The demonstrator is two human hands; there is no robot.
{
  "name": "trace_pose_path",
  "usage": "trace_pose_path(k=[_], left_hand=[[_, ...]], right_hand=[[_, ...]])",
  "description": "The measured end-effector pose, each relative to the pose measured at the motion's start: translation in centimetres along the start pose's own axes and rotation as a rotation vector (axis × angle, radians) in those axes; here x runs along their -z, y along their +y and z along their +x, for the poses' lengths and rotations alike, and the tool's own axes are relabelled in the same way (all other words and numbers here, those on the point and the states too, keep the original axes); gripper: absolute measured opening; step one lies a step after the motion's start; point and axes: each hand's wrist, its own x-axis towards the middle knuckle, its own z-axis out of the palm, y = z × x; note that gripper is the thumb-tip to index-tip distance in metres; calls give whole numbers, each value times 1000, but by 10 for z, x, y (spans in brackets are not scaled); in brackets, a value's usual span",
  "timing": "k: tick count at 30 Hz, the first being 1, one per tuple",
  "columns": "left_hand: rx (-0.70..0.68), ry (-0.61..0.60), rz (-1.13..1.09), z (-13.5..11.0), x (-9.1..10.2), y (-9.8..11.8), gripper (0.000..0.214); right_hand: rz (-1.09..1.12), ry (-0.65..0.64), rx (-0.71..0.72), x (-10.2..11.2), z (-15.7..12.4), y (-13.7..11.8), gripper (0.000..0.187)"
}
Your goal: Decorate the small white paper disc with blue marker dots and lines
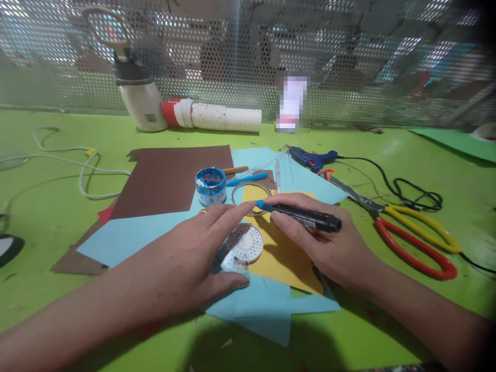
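My right hand point(327, 240) grips a black marker point(306, 217) with a blue end, held sideways between thumb and fingers. Extended above the papers, my left hand point(194, 245) has its thumb apart, and its fingertips are at the marker's blue end; whether they touch it I cannot tell. Between the hands lies a white disc point(248, 242) with blue dots and dark lines. A clear, printed plastic piece point(237, 264) overlaps the disc's lower edge beside my left thumb. Beyond the fingers lies a round ring point(236, 192), partly over yellow paper point(290, 258).
An open blue paint jar point(211, 194) stands left of a blue stick point(250, 179). Brown paper point(174, 181) and light blue paper point(263, 312) lie around. Scissors point(413, 235) and a blue glue gun point(312, 157) are at right. A bottle point(143, 101) and stacked cups point(225, 117) are behind.
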Motion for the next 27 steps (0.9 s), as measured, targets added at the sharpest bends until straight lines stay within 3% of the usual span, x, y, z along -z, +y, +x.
trace_pose_path(k=[15, 20, 27], left_hand=[[2, -2, 7, 0, -1, 2, 79], [-24, 26, 7, 0, -6, 0, 83], [21, 6, 17, 2, -6, 0, 84]], right_hand=[[26, 22, 12, 1, -3, -7, 15], [140, 48, -61, 2, -3, -14, 7], [150, 59, -120, -2, -5, -11, 9]])
